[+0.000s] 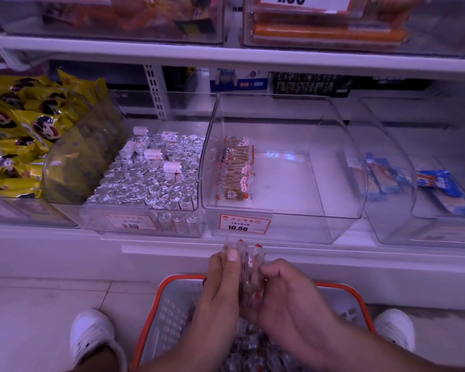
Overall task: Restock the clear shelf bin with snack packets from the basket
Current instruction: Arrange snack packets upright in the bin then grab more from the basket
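Both hands, left [222, 275] and right [282, 285], clamped on packets [249, 275] over basket [169, 280]. Square stack, lift, set beside row [235, 167] in bin [333, 162].

The white shelf [65, 245] in front of me carries a row of clear bins. The clear shelf bin [333, 210] straight ahead stands on it with a 10.80 price tag [244, 224] on its front lip. Just beside it on my left sits a bin of silver foil rolls [145, 181], then yellow packets [14, 135] further left. On my right another clear bin [403, 224] stands on the shelf. Below, on the tiled floor [38, 304], rests my orange-rimmed basket [156, 304], between my white shoes [91, 331].
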The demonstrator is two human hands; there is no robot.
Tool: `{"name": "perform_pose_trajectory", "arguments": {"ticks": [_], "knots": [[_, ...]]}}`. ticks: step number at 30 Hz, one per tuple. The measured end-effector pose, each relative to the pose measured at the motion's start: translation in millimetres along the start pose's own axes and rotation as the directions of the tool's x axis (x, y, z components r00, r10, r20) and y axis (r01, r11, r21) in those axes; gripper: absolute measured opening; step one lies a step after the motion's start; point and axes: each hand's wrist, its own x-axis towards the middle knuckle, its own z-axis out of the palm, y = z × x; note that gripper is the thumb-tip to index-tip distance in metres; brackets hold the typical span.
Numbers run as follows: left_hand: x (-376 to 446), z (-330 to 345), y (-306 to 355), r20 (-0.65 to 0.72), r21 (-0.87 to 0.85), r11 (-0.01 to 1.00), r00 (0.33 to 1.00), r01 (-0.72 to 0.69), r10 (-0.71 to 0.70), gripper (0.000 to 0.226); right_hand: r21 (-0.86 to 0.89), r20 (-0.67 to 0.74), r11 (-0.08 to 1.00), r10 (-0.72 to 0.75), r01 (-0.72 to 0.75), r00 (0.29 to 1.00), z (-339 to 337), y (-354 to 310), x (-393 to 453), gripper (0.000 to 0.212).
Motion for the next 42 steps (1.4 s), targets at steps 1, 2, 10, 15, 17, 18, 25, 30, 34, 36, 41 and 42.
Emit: {"name": "perform_pose_trajectory", "arguments": {"ticks": [1, 2, 10, 15, 17, 18, 25, 30, 34, 36, 41, 42], "knots": [[0.0, -1.7, 1.1, 0.024, 0.034, 0.999, 1.0, -0.005, 0.004, 0.043, 0.03, 0.027, 1.0, -0.008, 0.007, 1.0, -0.4, -3.7, -1.1, 0.055], [0.4, -3.7, 2.4, 0.048, 0.051, 0.998, 0.999, -0.026, 0.023, 0.041, 0.036, 0.054, 0.999, -0.018, 0.016, 0.998, -1.2, -7.9, -2.1, 0.054], [1.8, -13.7, 23.5, 0.206, 0.08, 0.989, 0.973, -0.126, 0.107, 0.041, -0.427, 0.071, 0.868, -0.247, 0.253, 0.967, 10.6, -24.2, -20.2, 0.039], [14.6, -33.3, 33.7, 0.128, 0.155, 0.944, 0.953, -0.292, 0.274, 0.066, -0.571, 0.166, 0.723, -0.362, 0.389, 0.917, 33.9, -50.9, -33.4, 0.044], [30.8, -45.4, 38.0, 0.004, 0.163, 0.905, 0.917, -0.393, 0.398, 0.07, -0.722, 0.193, 0.561, -0.397, 0.404, 0.897, 43.9, -83.2, -27.6, 0.039], [38.8, -52.6, 42.5, -0.073, 0.193, 0.867, 0.875, -0.459, 0.48, 0.064, -0.838, 0.22, 0.377, -0.426, 0.394, 0.877, 48.2, -101.8, -19.5, 0.031], [63.0, -84.8, 53.8, -0.21, 0.352, 0.739, 0.721, -0.575, 0.661, 0.043, -0.751, 0.51, -0.516, -0.056, 0.412, 0.859, 51.7, -152.2, 80.1, 0.013], [65.0, -87.5, 53.8, -0.144, 0.456, 0.65, 0.67, -0.608, 0.728, 0.035, -0.497, 0.429, -0.823, 0.042, 0.275, 0.902, 26.5, -137.5, 122.5, 0.04], [66.4, -90.8, 55.3, -0.115, 0.486, 0.619, 0.657, -0.617, 0.745, 0.031, -0.102, 0.505, -0.976, 0.116, 0.192, 0.855, 7.4, -137.3, 123.7, 0.056], [65.9, -90.3, 54.7, -0.105, 0.506, 0.611, 0.66, -0.608, 0.744, 0.031, -0.14, 0.457, -0.968, 0.123, 0.208, 0.881, -2.7, -136.4, 128.3, 0.071], [64.2, -85.3, 54.0, -0.094, 0.539, 0.601, 0.667, -0.59, 0.739, 0.03, -0.337, 0.214, -0.927, 0.092, 0.162, 0.972, -11.5, -130.9, 148.4, 0.082], [64.2, -84.0, 54.2, -0.093, 0.55, 0.602, 0.674, -0.579, 0.733, 0.03, -0.333, 0.199, -0.932, 0.082, 0.146, 0.977, -10.0, -128.4, 149.6, 0.079]]}}
